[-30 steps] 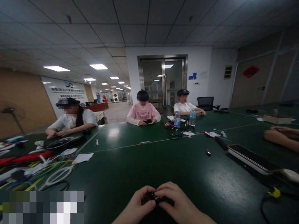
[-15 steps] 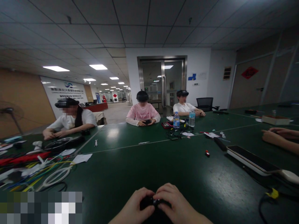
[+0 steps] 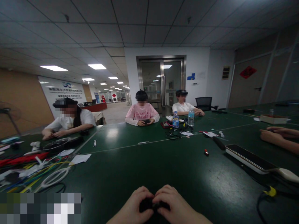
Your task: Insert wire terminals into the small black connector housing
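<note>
A small dark object (image 3: 157,205) sits between the person's two hands, low in the middle of the view and close above the green surface (image 3: 121,168). The left hand (image 3: 137,203) has its fingers clamped on one side of it, thumb curled beneath; the right hand (image 3: 174,203) grips the other side, its fingers reaching over to meet the left fingertips. A second ago a shiny bit showed between the thumbs — now that spot looks dull and mostly shadowed, and the object's exact shape cannot be told.

The whole view has turned slightly, so everything on the surface appears a little further left than before, while its arrangement is unchanged. Beyond the hands, to the right, lies a small red-and-white piece (image 3: 206,152), then a flat device with a dark screen (image 3: 251,158) and a yellow tag (image 3: 271,191) on a black cable. To the left are a sheet of paper (image 3: 80,159) and tangled cables. Farther off — two water bottles (image 3: 175,120) (image 3: 191,119), near a seated person in pink (image 3: 142,112).
</note>
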`<state>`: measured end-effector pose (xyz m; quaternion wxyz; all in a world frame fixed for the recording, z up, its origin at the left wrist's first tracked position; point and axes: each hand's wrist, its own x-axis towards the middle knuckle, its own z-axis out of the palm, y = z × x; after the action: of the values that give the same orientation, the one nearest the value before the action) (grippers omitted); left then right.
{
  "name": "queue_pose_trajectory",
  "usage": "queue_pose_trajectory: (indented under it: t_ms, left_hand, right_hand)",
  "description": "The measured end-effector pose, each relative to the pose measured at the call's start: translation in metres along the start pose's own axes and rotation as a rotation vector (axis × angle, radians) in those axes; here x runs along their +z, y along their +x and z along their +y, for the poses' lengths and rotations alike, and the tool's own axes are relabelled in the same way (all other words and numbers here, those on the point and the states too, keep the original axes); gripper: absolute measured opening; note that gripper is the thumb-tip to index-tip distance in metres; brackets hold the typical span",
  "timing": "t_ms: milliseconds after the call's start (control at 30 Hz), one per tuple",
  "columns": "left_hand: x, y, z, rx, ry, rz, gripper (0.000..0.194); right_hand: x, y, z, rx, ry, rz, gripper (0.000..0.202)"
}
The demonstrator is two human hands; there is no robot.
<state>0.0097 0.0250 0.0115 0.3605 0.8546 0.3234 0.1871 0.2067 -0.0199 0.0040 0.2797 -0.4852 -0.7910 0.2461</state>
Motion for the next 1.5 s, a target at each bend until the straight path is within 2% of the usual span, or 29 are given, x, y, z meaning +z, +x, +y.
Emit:
queue_pose_trajectory:
  t_ms: [167, 367, 767, 1500]
  left_hand:
    - [-0.002, -0.002, 0.003, -0.015, 0.052, 0.012, 0.034]
    - [-0.002, -0.002, -0.001, -0.064, 0.129, 0.016, 0.023]
    - [-0.005, -0.004, 0.003, -0.059, 0.058, -0.042, 0.025]
    - [-0.004, -0.003, 0.007, -0.065, 0.046, -0.011, 0.022]
  right_hand:
    - [-0.003, 0.0, -0.005, 0.01, 0.001, -0.009, 0.033]
    - [-0.008, -0.002, -0.011, 0.015, 0.01, -0.031, 0.03]
    - [-0.005, 0.0, -0.006, 0.041, 0.003, -0.036, 0.026]
    - [-0.007, -0.002, -0.009, 0.046, 0.018, -0.034, 0.032]
